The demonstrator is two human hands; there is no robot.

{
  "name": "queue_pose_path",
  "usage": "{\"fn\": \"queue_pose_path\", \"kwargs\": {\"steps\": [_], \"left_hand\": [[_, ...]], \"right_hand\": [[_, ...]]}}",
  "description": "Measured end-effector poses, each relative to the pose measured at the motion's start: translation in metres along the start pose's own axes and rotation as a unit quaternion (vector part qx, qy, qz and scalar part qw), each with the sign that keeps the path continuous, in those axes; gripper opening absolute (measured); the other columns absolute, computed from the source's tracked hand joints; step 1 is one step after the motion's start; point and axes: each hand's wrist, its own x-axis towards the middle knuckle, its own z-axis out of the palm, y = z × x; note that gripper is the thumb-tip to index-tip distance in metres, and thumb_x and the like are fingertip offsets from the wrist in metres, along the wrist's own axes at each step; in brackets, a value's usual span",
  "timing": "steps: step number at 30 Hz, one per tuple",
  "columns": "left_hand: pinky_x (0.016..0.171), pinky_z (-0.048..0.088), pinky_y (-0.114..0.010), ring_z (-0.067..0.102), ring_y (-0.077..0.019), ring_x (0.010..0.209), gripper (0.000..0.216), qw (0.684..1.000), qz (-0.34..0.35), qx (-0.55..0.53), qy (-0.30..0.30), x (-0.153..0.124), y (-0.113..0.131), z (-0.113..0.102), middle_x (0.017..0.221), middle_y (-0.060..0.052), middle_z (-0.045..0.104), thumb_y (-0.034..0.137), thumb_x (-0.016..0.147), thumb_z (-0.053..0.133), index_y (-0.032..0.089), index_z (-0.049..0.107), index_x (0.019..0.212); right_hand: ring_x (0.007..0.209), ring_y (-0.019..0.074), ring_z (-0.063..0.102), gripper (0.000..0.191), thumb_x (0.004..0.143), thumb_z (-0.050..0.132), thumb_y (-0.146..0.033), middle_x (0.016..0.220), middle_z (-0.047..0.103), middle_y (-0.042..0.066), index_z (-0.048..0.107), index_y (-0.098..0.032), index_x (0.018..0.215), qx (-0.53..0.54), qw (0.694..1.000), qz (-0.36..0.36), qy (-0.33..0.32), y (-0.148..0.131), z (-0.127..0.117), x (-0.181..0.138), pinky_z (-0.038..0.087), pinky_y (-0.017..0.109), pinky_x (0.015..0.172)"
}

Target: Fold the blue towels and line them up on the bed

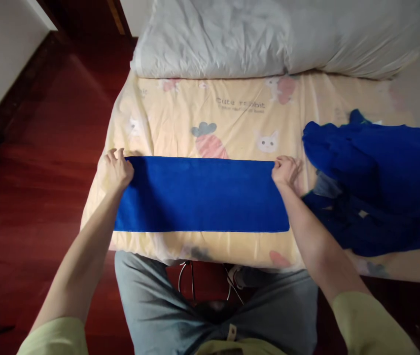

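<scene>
A flat blue cloth (202, 195) lies stretched out as a long rectangle on the bed, in front of me. At its far left corner, my left hand (118, 167) pinches the edge between thumb and forefinger, with the other fingers raised. My right hand (286, 170) is closed on the far right corner. The cloth's near edge lies straight on the sheet. Just right of my right forearm is a crumpled heap of blue cloths (383, 167), with a small grey-blue piece (326, 185) showing among them.
The bed has a yellow sheet (180, 108) printed with rabbits and carrots. A bulky white quilt (217, 39) runs along its far side. Dark red wooden floor (51, 162) lies to the left. My legs in jeans (158, 301) are against the near edge.
</scene>
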Motion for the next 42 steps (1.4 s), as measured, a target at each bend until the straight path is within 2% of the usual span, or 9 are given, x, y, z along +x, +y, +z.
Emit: {"fn": "queue_pose_path", "kwargs": {"steps": [2, 7, 11, 15, 23, 30, 35, 38, 42], "left_hand": [[0.125, 0.018, -0.067, 0.023, -0.0400, 0.155, 0.061, 0.999, 0.045, -0.003, 0.005, -0.028, 0.032, 0.007, 0.167, -0.018, 0.030, 0.028, 0.096, 0.046, 0.013, 0.044, 0.155], [0.128, 0.009, -0.063, 0.009, -0.0390, 0.160, 0.066, 0.975, 0.186, -0.007, -0.123, -0.092, 0.111, 0.050, 0.172, -0.012, 0.021, 0.047, 0.102, 0.039, 0.016, 0.040, 0.160], [0.127, 0.006, -0.065, 0.009, -0.0396, 0.160, 0.067, 0.974, 0.182, -0.008, -0.133, -0.102, 0.130, 0.077, 0.172, -0.012, 0.021, 0.046, 0.102, 0.038, 0.016, 0.038, 0.162], [0.129, 0.008, -0.061, 0.011, -0.0367, 0.160, 0.065, 0.985, 0.143, -0.005, -0.101, -0.083, 0.102, 0.073, 0.172, -0.011, 0.022, 0.045, 0.103, 0.034, 0.017, 0.039, 0.161], [0.127, 0.009, -0.065, 0.007, -0.0398, 0.160, 0.086, 0.999, -0.035, -0.007, -0.042, -0.041, 0.020, 0.051, 0.171, -0.023, 0.016, 0.061, 0.097, 0.038, 0.005, 0.028, 0.163], [0.129, 0.007, -0.061, 0.006, -0.0381, 0.160, 0.095, 0.996, -0.059, -0.015, -0.064, -0.009, -0.023, 0.045, 0.171, -0.026, 0.013, 0.066, 0.095, 0.040, 0.002, 0.022, 0.163], [0.127, 0.002, -0.067, 0.001, -0.0395, 0.160, 0.087, 0.998, -0.028, -0.019, -0.045, -0.018, 0.003, 0.032, 0.170, -0.028, 0.011, 0.056, 0.100, 0.037, -0.003, 0.020, 0.162], [0.128, 0.001, -0.066, -0.003, -0.0344, 0.161, 0.077, 0.996, 0.071, -0.019, -0.049, -0.061, 0.056, 0.031, 0.172, -0.020, 0.014, 0.048, 0.103, 0.032, 0.006, 0.017, 0.165], [0.132, 0.005, -0.058, 0.001, -0.0279, 0.161, 0.071, 0.969, 0.202, -0.032, -0.135, -0.143, 0.128, 0.052, 0.173, -0.009, 0.016, 0.040, 0.103, 0.034, 0.017, 0.015, 0.168]], "right_hand": [[0.143, 0.0394, 0.039, 0.042, 0.097, 0.049, -0.026, 0.153, 0.049, 0.023, 0.065, -0.011, 0.133, -0.039, 0.999, 0.001, 0.030, -0.037, 0.004, -0.027, 0.028, 0.069, 0.116], [0.157, 0.0321, 0.023, 0.055, 0.105, 0.036, -0.038, 0.169, 0.031, 0.015, 0.049, -0.014, 0.154, 0.012, 0.970, -0.202, -0.134, -0.153, 0.045, -0.115, 0.017, 0.058, 0.127], [0.160, 0.0276, 0.016, 0.061, 0.107, 0.033, -0.041, 0.170, 0.027, 0.013, 0.041, -0.011, 0.159, 0.044, 0.945, -0.235, -0.224, -0.206, 0.080, -0.151, 0.005, 0.053, 0.131], [0.161, 0.0245, 0.016, 0.063, 0.108, 0.029, -0.044, 0.171, 0.025, 0.013, 0.036, -0.010, 0.161, 0.033, 0.958, -0.210, -0.192, -0.185, 0.088, -0.133, 0.004, 0.051, 0.131], [0.160, 0.0280, 0.013, 0.070, 0.107, 0.035, -0.039, 0.169, 0.021, 0.024, 0.028, 0.007, 0.159, -0.015, 0.994, -0.018, -0.110, -0.048, 0.046, -0.059, 0.003, 0.048, 0.130], [0.160, 0.0275, 0.015, 0.070, 0.105, 0.035, -0.037, 0.169, 0.019, 0.023, 0.028, 0.008, 0.159, -0.013, 0.995, 0.019, -0.101, 0.012, 0.025, -0.028, 0.005, 0.045, 0.130], [0.161, 0.0301, 0.006, 0.071, 0.105, 0.034, -0.035, 0.169, 0.016, 0.027, 0.026, 0.011, 0.158, -0.038, 0.996, -0.011, -0.074, -0.013, 0.024, -0.034, -0.007, 0.054, 0.128], [0.162, 0.0306, 0.002, 0.072, 0.106, 0.032, -0.040, 0.172, 0.011, 0.020, 0.023, 0.005, 0.162, -0.049, 0.987, -0.122, -0.092, -0.069, 0.025, -0.073, -0.007, 0.056, 0.129], [0.162, 0.0285, -0.002, 0.069, 0.107, 0.030, -0.042, 0.174, 0.014, 0.007, 0.016, -0.012, 0.167, -0.002, 0.957, -0.205, -0.207, -0.161, 0.036, -0.164, -0.002, 0.057, 0.131]]}}
